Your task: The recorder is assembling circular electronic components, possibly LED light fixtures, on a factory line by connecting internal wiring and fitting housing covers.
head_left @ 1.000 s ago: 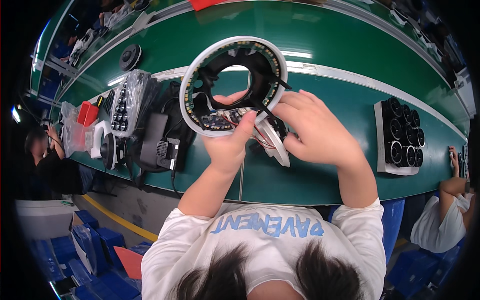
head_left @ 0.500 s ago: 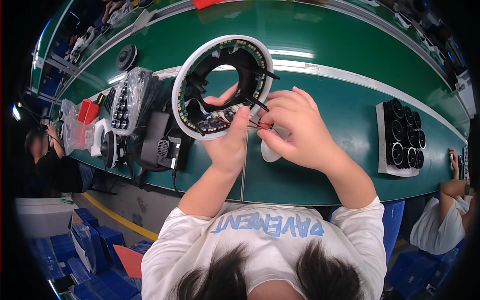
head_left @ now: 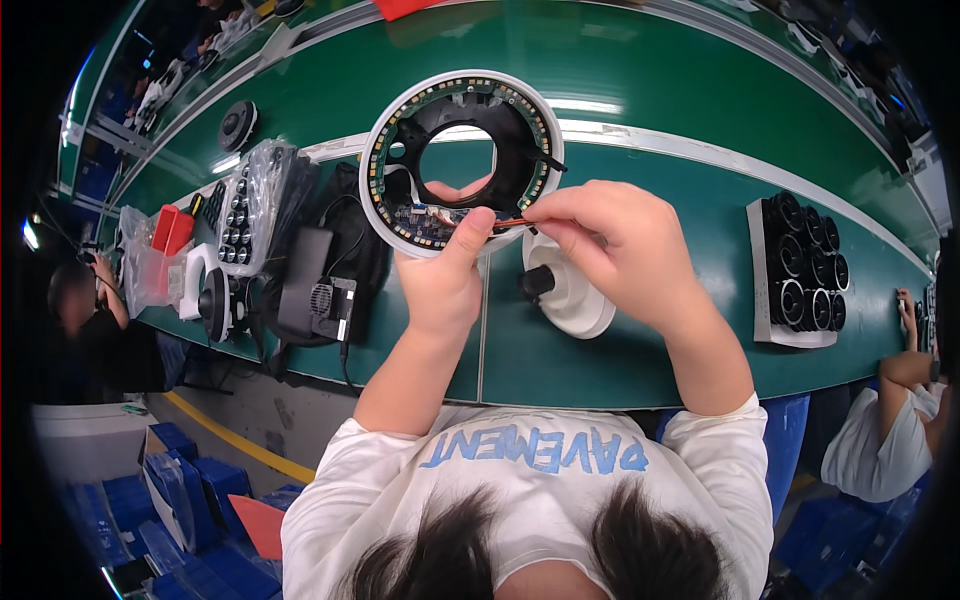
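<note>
My left hand [head_left: 447,280] grips the lower rim of a round white housing [head_left: 372,150], its thumb over the front and some fingers showing through the central hole. Inside the housing are a black ring-shaped insert [head_left: 500,130], a ring of small light squares and a circuit board [head_left: 415,215] with connectors. At the housing's lower right, my right hand [head_left: 625,240] pinches thin red and black wires [head_left: 510,224] that run to the board. Below that hand, a white rounded part [head_left: 580,300] with a black knob-like piece lies on the green table.
A white tray of black ring parts [head_left: 800,270] sits at the right. On the left are a black device with a fan [head_left: 325,298], a bagged tray of small round parts [head_left: 240,225], a red bin [head_left: 173,228] and a black disc [head_left: 238,125]. People sit at both sides.
The housing has turned more face-on and shifted slightly right. My right hand has moved slightly up and right, drawing the wires straighter. More of the white part beneath now shows.
</note>
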### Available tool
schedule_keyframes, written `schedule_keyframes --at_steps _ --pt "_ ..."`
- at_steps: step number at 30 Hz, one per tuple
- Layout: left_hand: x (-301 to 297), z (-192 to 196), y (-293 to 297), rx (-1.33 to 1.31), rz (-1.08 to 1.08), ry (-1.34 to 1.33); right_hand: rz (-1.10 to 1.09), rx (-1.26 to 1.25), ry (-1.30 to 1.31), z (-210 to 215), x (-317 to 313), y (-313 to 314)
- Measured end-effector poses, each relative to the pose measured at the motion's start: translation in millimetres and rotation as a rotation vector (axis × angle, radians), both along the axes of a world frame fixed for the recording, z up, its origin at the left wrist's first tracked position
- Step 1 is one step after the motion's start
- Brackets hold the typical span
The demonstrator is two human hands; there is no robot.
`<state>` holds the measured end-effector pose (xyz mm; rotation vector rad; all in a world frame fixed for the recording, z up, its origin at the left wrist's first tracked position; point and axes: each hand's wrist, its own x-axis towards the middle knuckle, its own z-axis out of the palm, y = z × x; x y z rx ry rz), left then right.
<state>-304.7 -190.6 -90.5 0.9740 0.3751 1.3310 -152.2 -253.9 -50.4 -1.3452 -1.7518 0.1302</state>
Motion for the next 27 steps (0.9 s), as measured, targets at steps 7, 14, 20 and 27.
schedule_keyframes --at_steps 7,14,20,27 --pt "-2.4 2.1 0.1 -0.192 -0.199 -0.068 0.031 -0.098 -0.039 4.9 8.3 1.2" --pt "-2.2 -3.1 0.2 -0.203 -0.177 -0.012 0.072 -0.157 -0.019 1.6 12.0 3.6" --pt "2.0 -7.7 -3.8 -0.097 -0.101 0.073 -0.139 -0.212 -0.167 -2.6 2.4 -0.4" --pt "-1.7 2.3 1.8 -0.072 -0.183 0.056 -0.173 -0.068 -0.168 -13.0 -1.0 5.9"
